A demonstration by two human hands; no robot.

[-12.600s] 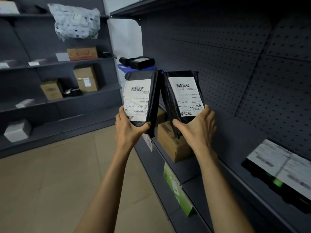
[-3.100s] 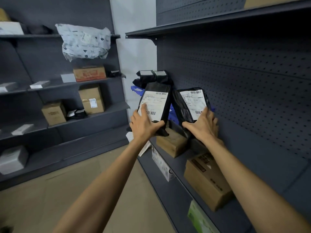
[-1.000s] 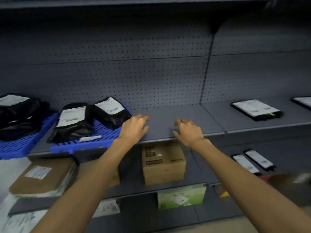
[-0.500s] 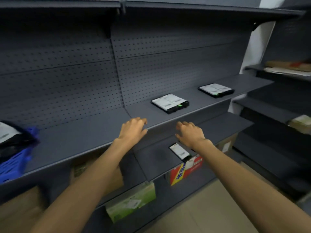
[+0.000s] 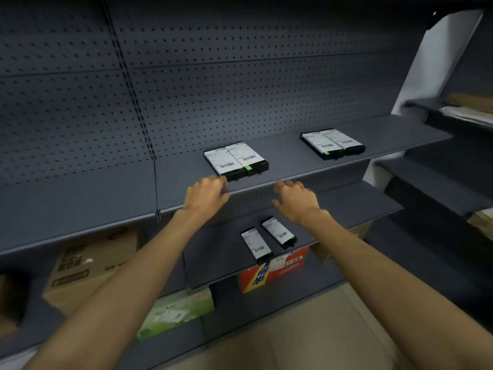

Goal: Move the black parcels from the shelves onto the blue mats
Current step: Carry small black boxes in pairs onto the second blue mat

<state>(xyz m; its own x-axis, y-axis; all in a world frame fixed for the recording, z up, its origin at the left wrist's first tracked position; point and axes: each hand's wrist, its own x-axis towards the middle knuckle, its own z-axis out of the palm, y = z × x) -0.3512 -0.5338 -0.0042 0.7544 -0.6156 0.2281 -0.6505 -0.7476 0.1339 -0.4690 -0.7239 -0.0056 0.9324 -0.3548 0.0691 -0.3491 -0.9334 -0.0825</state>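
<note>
Two black parcels with white labels [image 5: 235, 161] lie side by side on the grey upper shelf [image 5: 293, 169]. My left hand [image 5: 206, 194] hovers open just in front of them, fingertips near their front left corner. My right hand [image 5: 294, 201] is open too, at the shelf's front edge, to the right of that pair. A second pair of black parcels [image 5: 332, 143] lies farther right on the same shelf. Two slimmer black parcels [image 5: 256, 244] [image 5: 278, 232] rest on the lower shelf under my right wrist. No blue mat is in view.
A pegboard wall [image 5: 186, 89] backs the shelves. Below are a brown carton [image 5: 90, 265], a green box [image 5: 177, 312] and a red and yellow box [image 5: 272, 271]. More dark shelves [image 5: 440, 182] with paper items stand at the right. Beige floor [image 5: 293, 337] lies underneath.
The parcels I held were set down on the blue mats and my hands emptied. My view has swung right along the shelves, and both hands now sit closer to the nearest labelled pair.
</note>
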